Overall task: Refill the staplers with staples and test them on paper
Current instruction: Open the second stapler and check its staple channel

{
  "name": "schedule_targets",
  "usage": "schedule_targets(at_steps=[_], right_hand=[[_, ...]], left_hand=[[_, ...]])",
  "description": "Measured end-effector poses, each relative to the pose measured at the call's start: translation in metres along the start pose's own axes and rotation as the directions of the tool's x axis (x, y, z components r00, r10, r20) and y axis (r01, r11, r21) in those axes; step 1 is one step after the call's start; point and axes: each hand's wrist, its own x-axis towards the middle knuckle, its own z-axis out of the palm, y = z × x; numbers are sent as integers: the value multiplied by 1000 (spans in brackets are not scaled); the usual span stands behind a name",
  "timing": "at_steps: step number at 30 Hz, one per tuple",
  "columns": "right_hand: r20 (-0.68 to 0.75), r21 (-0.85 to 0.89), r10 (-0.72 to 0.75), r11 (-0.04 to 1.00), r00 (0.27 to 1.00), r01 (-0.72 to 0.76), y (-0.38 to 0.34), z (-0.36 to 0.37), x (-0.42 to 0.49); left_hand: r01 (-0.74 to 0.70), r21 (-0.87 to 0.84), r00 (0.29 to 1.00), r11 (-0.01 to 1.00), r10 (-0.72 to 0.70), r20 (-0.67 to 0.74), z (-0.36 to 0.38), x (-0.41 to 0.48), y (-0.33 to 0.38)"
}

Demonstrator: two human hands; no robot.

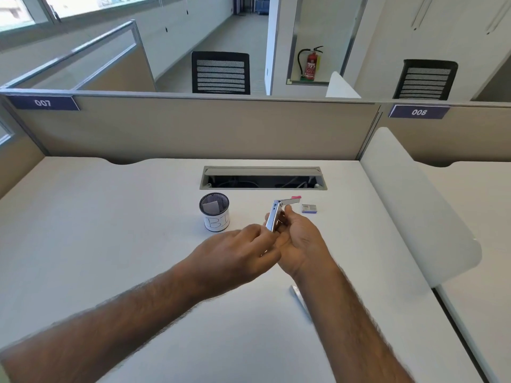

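Stapler point(273, 217) was off the desk point(110, 244), mid-frame, hinged open – pink-tipped top arm swung out toward 2 o'clock. Right hand point(298, 239) gripped it, palm up, fingers curled round the metal body. Left hand point(237, 250) came in from 8 o'clock, fingertips pinching the stapler's lower end; couldn't tell if a staple strip was in that pinch. Staple box point(309, 208) lay on the desk at 2 o'clock from the hands, mesh cup point(214, 214) at 10 o'clock – both apart from the hands.

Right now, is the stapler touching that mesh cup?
Apart: the head view shows bare desk between the mesh cup and the stapler held in the right hand.
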Motion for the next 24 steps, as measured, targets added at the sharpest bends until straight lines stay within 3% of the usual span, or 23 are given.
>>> schedule_targets(at_steps=[6,14,21,24], right_hand=[[-81,-119,5,993,997,-14,2,0,2],[-94,-163,-16,987,995,1,3,1,1],[2,-161,4,987,1000,-3,1,1,-6],[97,-93,22,996,995,-13,-2,0,-7]], left_hand=[[-9,-37,1000,999,9,9,4,-5,7],[40,-79,995,996,-47,-86,2,-5,10],[58,-97,996,994,-65,-68,3,-8,4],[153,-130,987,980,-158,-31,1,-9,-1]])
